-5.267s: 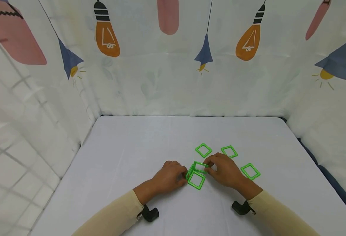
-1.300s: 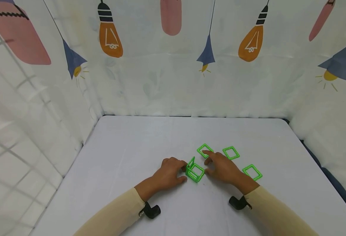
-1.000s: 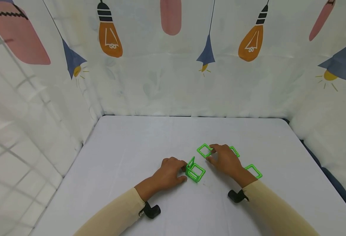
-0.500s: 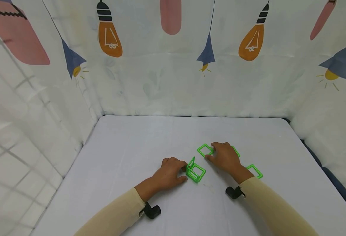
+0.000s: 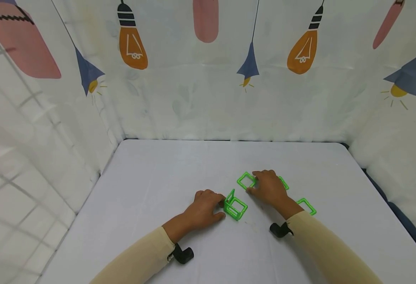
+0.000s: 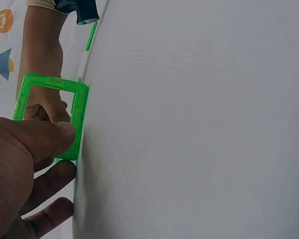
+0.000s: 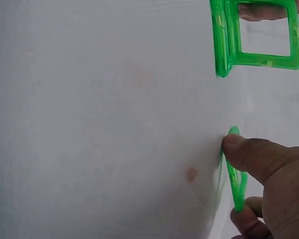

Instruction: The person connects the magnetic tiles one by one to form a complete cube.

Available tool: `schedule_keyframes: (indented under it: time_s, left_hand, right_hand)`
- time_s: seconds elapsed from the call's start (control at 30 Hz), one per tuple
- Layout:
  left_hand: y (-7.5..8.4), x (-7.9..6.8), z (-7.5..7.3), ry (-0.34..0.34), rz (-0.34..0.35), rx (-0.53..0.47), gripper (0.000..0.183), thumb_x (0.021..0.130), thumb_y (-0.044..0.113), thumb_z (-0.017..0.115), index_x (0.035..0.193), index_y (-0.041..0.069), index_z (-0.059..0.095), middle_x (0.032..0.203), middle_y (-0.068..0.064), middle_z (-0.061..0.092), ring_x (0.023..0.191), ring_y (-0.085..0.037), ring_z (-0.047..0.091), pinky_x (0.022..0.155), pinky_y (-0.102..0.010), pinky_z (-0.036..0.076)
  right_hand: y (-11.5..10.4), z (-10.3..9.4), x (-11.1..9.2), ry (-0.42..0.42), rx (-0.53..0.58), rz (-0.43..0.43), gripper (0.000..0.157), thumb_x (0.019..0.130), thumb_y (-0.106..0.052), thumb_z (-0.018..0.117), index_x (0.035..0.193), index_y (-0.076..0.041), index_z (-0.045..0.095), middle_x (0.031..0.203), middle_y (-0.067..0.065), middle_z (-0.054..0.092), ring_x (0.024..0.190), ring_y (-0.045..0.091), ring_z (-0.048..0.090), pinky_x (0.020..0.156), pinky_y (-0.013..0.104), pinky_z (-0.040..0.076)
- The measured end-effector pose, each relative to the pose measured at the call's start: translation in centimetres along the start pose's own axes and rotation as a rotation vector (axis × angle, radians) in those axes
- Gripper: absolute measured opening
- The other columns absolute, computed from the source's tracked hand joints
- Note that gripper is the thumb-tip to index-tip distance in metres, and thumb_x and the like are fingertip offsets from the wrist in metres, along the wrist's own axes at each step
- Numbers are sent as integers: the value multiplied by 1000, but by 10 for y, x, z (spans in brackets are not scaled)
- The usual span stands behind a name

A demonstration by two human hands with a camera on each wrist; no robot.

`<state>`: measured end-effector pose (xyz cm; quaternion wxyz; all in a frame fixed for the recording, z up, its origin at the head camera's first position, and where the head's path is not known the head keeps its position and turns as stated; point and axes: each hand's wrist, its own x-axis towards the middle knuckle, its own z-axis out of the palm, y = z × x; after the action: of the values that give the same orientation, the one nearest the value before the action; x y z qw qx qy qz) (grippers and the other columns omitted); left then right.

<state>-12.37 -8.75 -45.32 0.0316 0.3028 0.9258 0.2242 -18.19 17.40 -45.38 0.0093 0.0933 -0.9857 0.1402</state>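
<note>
Several green square magnetic tiles, open frames, are about my hands. Some are joined: a lower tile (image 5: 242, 213) by the table and an upright tile (image 7: 294, 35) rising from it. My left hand (image 5: 202, 209) rests loosely at their left side, index finger touching the upright tile, thumb apart in the head view. Behind them, my right hand (image 5: 269, 189) pinches a loose tile (image 5: 241, 176) by its right side. In the right wrist view this pinched tile (image 7: 234, 174) tilts, thumb on one edge and fingertips on the other.
One more green tile (image 5: 284, 182) is partly hidden behind my right hand. Another tile (image 5: 310, 205) lies right of my right wrist, partly covered. The white table (image 5: 165, 165) meets printed cloth walls at the back and left.
My right hand has left the joined tiles, moved back and taken hold of the loose tile. The joined tiles, spread wider at first, now stand closer together. My left hand has stayed beside them.
</note>
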Motion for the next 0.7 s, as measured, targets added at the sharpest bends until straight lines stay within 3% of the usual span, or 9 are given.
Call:
schedule_keyframes:
  time_s: [0.27,0.5,0.7]
  left_hand:
    - [1,0,0,-6,-7,4,36,90,28,81,122,16,69,106,9,68,111,-16,55,102,-48,34]
    - [0,1,1,-9,-7,16,36,90,28,81,122,16,69,106,10,68,111,-16,55,102,-48,34]
    - [0,1,2,-12,-14,17,37,90,28,81,123,16,69,106,10,68,112,-17,55,102,-48,34]
  right_hand:
    - [-3,-1,0,20,27,-6,67,82,-36,88,136,-7,62,129,21,62,125,40,50,97,51,48]
    - [-3,-3,-3,31,52,-5,66,82,-31,87,139,-12,60,101,6,68,98,31,63,74,45,53]
    - [-2,-3,-6,62,79,-32,59,87,-23,82,140,-15,59,98,1,70,96,27,63,75,42,53]
